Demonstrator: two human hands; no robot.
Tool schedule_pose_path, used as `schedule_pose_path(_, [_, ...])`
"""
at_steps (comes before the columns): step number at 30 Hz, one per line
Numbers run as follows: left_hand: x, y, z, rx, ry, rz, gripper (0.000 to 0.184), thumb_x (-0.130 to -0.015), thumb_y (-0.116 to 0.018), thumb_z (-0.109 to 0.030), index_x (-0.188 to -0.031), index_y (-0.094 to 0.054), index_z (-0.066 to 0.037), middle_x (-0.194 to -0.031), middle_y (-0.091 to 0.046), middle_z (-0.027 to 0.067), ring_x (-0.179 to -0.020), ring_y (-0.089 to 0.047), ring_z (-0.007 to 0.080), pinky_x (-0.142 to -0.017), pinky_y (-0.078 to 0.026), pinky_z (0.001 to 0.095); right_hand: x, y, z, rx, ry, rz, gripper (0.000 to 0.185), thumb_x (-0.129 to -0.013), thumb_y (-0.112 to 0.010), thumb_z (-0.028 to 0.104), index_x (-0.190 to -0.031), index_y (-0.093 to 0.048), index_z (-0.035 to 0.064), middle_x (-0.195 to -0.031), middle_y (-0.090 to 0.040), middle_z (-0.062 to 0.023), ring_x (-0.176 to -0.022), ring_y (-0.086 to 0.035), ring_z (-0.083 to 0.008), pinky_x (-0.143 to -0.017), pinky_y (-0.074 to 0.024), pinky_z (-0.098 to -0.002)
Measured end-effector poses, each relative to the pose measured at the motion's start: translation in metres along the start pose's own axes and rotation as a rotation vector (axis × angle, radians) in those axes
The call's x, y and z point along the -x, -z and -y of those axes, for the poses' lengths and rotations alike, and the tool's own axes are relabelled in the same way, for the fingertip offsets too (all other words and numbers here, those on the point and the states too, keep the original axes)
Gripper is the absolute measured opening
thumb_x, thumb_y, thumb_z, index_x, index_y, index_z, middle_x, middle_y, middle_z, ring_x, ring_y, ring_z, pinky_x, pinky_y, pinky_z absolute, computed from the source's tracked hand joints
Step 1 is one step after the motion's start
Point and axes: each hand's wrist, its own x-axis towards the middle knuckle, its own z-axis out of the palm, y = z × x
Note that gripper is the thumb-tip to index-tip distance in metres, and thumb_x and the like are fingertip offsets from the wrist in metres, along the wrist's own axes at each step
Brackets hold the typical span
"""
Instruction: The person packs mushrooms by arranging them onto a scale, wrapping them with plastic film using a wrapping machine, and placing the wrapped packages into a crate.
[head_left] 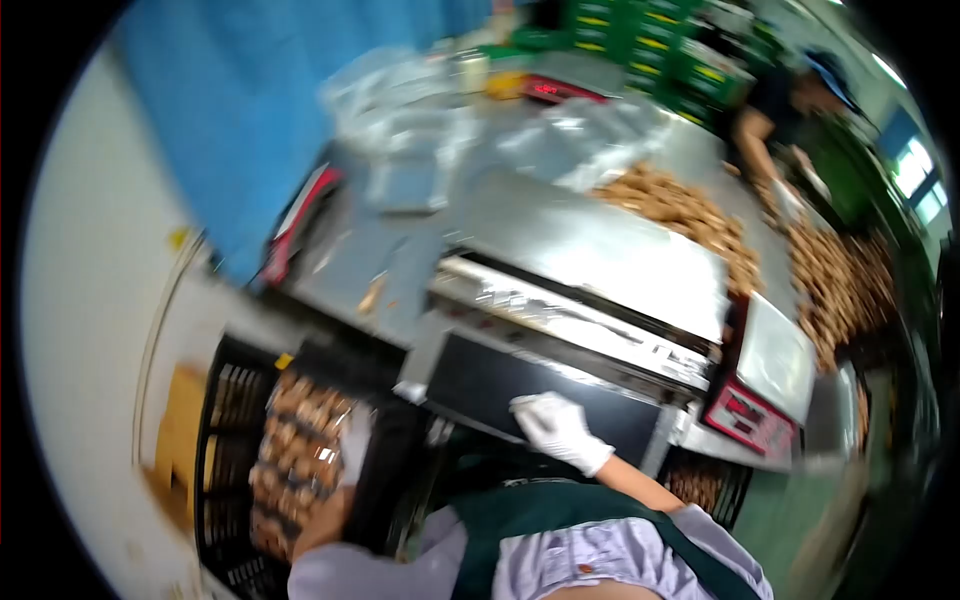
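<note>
My left hand, in a white glove, reaches down into a black plastic crate at the lower left. It is beside shiny film-wrapped packs of brown, mushroom-like pieces and seems to touch one. Blur hides its fingers. My right hand, also gloved in white, is over the black front plate of a metal bench machine that looks like a film wrapper. Its fingers look loosely curled, and nothing shows in them. The machine's flat metal top lies just beyond.
Loose brown pieces lie heaped on the metal table. A red-framed scale stands right of the machine, another scale at the back. Clear trays are behind. Green crates rise near a co-worker in gloves.
</note>
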Motion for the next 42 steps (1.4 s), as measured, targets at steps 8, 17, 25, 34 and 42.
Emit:
schedule_pose_path(8, [-0.037, 0.009, 0.025, -0.139, 0.185, 0.149, 0.037, -0.09, -0.048, -0.026, -0.118, -0.055, -0.003, -0.119, -0.054, 0.018, -0.11, -0.05, 0.0313, -0.095, -0.038, 0.0416, 0.052, 0.068, -0.002, -0.153, -0.281, -0.113, 0.017, -0.088, -0.058, 0.019, -0.1, -0.065, 0.009, -0.094, -0.067, -0.006, -0.086, -0.062, -0.0254, -0.076, -0.0529, -0.0363])
schedule_pose_path(17, [-0.022, 0.107, 0.035, -0.285, 0.956, -0.053, 0.03, -0.091, -0.048, -0.02, -0.108, -0.061, 0.002, -0.108, -0.06, 0.0203, -0.097, -0.058, 0.0323, -0.087, -0.045, 0.0393, 0.17, 0.274, -0.065, 0.151, -0.571, -0.426, 0.018, -0.08, -0.067, 0.01, -0.098, -0.067, 0.0065, -0.09, -0.067, -0.0107, -0.082, -0.064, -0.0237, -0.072, -0.0517, -0.0322])
schedule_pose_path(25, [-0.033, 0.143, -0.188, -0.009, 0.355, -0.704, 0.023, -0.089, -0.055, -0.014, -0.103, -0.062, 0.003, -0.112, -0.06, 0.0184, -0.106, -0.055, 0.0317, -0.094, -0.043, 0.0369, 0.29, 0.497, -0.132, 0.931, -0.677, -0.615, 0.021, -0.079, -0.066, 0.015, -0.099, -0.065, 0.01, -0.098, -0.066, -0.0062, -0.088, -0.061, -0.0251, -0.076, -0.0503, -0.0347])
schedule_pose_path(34, [-0.035, 0.108, -0.518, 0.505, -0.095, -0.404, 0.018, -0.081, -0.059, 0.0, -0.098, -0.065, -0.002, -0.109, -0.062, 0.0147, -0.104, -0.059, 0.0286, -0.092, -0.046, 0.0356, 0.371, 0.583, -0.197, 0.905, -1.108, -0.209, 0.019, -0.081, -0.064, 0.025, -0.089, -0.066, 0.0074, -0.083, -0.066, -0.0123, -0.079, -0.062, -0.0348, -0.07, -0.0491, -0.0426])
schedule_pose_path(42, [-0.062, 0.03, -0.592, 0.687, -0.218, -0.202, 0.015, -0.082, -0.063, -0.008, -0.096, -0.066, -0.004, -0.104, -0.064, 0.0146, -0.097, -0.063, 0.0279, -0.085, -0.049, 0.034, 0.37, 0.598, -0.198, 0.767, -1.058, -0.183, 0.015, -0.079, -0.065, 0.021, -0.083, -0.067, 0.0057, -0.086, -0.065, -0.0147, -0.083, -0.061, -0.0338, -0.074, -0.049, -0.0417])
